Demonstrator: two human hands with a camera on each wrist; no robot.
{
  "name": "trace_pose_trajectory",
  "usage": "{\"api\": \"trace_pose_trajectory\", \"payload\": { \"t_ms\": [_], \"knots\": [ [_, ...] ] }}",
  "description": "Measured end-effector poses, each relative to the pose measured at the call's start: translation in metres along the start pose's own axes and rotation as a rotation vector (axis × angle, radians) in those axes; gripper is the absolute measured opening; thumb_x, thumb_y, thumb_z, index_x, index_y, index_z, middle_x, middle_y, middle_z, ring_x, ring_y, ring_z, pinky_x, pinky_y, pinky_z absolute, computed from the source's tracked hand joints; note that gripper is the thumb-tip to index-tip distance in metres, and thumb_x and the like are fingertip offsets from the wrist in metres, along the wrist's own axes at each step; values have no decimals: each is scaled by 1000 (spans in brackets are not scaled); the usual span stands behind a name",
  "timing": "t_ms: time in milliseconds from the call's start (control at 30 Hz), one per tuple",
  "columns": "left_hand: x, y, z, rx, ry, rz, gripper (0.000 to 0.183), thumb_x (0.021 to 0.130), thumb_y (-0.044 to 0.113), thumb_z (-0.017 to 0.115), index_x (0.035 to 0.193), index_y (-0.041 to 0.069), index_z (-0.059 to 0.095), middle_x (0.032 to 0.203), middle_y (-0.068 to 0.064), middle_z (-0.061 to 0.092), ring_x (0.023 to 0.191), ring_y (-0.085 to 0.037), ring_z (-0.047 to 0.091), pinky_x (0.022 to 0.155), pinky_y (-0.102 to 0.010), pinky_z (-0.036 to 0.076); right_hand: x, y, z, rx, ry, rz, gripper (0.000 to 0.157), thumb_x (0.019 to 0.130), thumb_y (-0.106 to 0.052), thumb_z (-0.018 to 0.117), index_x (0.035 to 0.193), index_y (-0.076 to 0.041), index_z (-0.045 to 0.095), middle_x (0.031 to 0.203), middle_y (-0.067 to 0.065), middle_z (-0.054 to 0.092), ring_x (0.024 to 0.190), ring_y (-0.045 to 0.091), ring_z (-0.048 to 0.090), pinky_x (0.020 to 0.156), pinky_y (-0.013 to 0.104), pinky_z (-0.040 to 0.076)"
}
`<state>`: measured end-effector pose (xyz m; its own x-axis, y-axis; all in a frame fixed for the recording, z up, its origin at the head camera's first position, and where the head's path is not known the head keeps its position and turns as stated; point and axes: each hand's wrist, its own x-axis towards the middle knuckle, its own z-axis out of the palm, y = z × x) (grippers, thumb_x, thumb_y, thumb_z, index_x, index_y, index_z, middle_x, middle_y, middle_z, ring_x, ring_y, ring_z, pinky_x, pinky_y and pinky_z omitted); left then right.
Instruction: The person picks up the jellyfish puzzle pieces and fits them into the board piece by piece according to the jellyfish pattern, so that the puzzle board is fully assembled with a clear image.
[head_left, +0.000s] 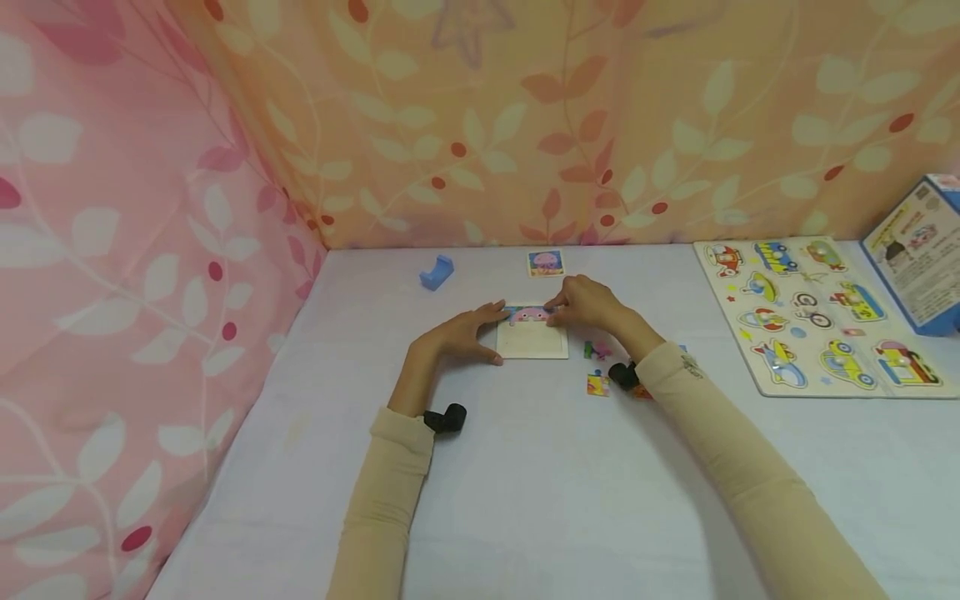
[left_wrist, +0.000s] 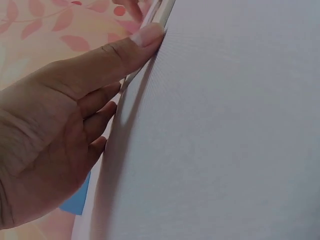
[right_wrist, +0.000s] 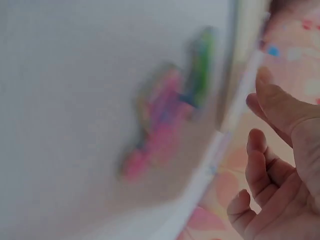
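Note:
A small white puzzle tray lies flat on the table, with joined pieces showing a pink face along its far side. My left hand grips the tray's left edge, thumb near the front corner and fingers at the far corner. In the left wrist view, its thumb presses the tray's rim. My right hand touches the far right corner with its fingertips. In the right wrist view, the thumb is beside the tray edge and the other fingers are loosely bent.
Loose puzzle pieces lie right of the tray, partly beneath my right wrist. Behind it are a small picture card and a blue plastic piece. A vehicle puzzle board and a box stand at the right, before a leaf-patterned curtain.

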<state>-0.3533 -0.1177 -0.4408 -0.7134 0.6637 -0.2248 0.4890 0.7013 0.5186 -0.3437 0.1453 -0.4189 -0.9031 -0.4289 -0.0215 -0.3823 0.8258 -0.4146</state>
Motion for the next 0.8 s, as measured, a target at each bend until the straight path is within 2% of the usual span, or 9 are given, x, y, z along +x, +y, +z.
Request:
{"api": "trace_pose_trajectory", "payload": {
  "t_ms": [200,333,467,633,800],
  "knots": [
    [-1,-3,3,-3,8,28,90,73,43,74,146,20,26,155,10,12,143,-12,7,116,-37,13,-35,6,-14,-43,1,10,35,78,-27,72,106,-6,70,84,7,57,76,19,49,60,27,39],
    [-2,-5,1,-11,17,28,91,73,41,75,146,18,27,155,9,13,143,-13,8,116,-37,13,-62,16,-12,-73,-11,21,35,75,-30,73,100,-6,72,83,3,58,76,17,49,60,27,41],
    [-3,-5,0,-28,14,24,91,72,40,76,146,19,27,155,9,13,144,-14,8,116,-38,13,-79,23,-4,-101,-3,2,27,73,-34,74,90,-12,72,81,-1,56,78,16,47,61,28,40],
    [-3,-7,3,-46,22,26,91,72,42,75,146,20,27,155,10,13,144,-14,7,116,-39,12,-83,25,1,-125,22,-21,22,72,-30,74,84,-13,67,79,-1,53,78,16,46,62,28,39],
    [-5,-8,4,-56,45,41,90,72,41,76,145,19,29,154,9,15,144,-16,6,116,-41,8,-68,16,0,-107,40,-49,20,72,-28,72,84,-13,68,80,-1,54,77,15,48,61,27,40]
  ]
}}
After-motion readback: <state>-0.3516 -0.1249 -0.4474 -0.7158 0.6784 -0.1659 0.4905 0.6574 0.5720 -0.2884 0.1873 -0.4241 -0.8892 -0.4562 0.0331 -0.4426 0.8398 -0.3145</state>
